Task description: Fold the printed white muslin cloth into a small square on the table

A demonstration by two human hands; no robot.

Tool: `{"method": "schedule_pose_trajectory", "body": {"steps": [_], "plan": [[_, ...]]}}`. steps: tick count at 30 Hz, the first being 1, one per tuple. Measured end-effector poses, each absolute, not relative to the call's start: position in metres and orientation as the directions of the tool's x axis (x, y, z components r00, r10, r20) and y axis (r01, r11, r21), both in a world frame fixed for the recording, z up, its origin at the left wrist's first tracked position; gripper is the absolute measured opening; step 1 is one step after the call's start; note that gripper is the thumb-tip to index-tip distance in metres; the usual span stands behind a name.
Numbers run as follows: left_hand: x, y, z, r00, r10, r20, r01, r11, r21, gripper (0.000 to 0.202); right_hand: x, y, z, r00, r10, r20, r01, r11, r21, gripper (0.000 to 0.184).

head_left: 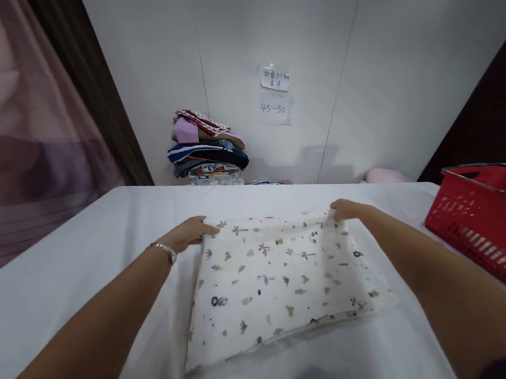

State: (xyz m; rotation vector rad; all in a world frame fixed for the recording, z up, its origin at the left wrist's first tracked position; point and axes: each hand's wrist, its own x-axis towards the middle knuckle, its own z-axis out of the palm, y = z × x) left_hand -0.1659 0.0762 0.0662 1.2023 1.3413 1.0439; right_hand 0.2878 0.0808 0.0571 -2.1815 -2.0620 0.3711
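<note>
A white cloth (274, 274) printed with small plants and shapes is spread between my hands over the white table. It looks folded into a rough rectangle, its near edge slanting up toward the right. My left hand (193, 230), with a silver bracelet at the wrist, pinches the cloth's far left corner, thumb on top. At the far right corner, my right hand (341, 209) grips the cloth with its fingers closed on the edge. The undersides of both grips are hidden.
Against the wall behind the table rises a stack of folded fabrics (208, 148). A red plastic basket (498, 230) stands at the right edge of the white table (79, 264). Paper signs (275, 93) hang on the wall. A pinkish curtain (12, 123) hangs at left.
</note>
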Motion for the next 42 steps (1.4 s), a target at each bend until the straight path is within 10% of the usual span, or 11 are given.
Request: {"method": "schedule_pose_trajectory", "body": {"steps": [7,14,18,22,27,35,42], "plan": [[-0.168,0.081,0.166,0.168,0.976,0.135,0.526,-0.205,0.826,0.035,0.309,0.049,0.157,0.047,0.996,0.069,0.964,-0.027,-0.265,0.012],[-0.186,0.045,0.246,0.083,0.872,0.483,0.687,-0.401,0.606,0.045,0.313,-0.012,0.219,-0.01,0.79,0.612,0.998,0.048,-0.046,0.012],[-0.204,0.007,0.195,0.291,0.755,0.587,0.754,-0.559,0.344,0.034,0.307,-0.061,0.158,-0.202,0.758,0.62,0.978,0.19,0.087,0.019],[-0.215,-0.036,0.084,0.571,0.73,0.374,0.737,-0.657,0.157,0.025,0.294,-0.113,0.046,-0.327,0.827,0.457,0.942,0.326,0.083,0.034],[-0.217,-0.081,0.001,0.655,0.7,0.285,0.687,-0.709,0.161,0.03,0.283,-0.157,-0.025,-0.363,0.872,0.328,0.919,0.392,-0.025,0.03],[-0.225,-0.112,0.006,0.66,0.669,0.342,0.681,-0.725,0.104,0.035,0.286,-0.188,-0.027,-0.43,0.795,0.428,0.883,0.469,0.017,0.033],[-0.233,-0.125,-0.002,0.591,0.741,0.319,0.683,-0.67,0.292,0.037,0.282,-0.199,-0.018,-0.332,0.916,0.227,0.912,0.373,-0.171,0.048]]}}
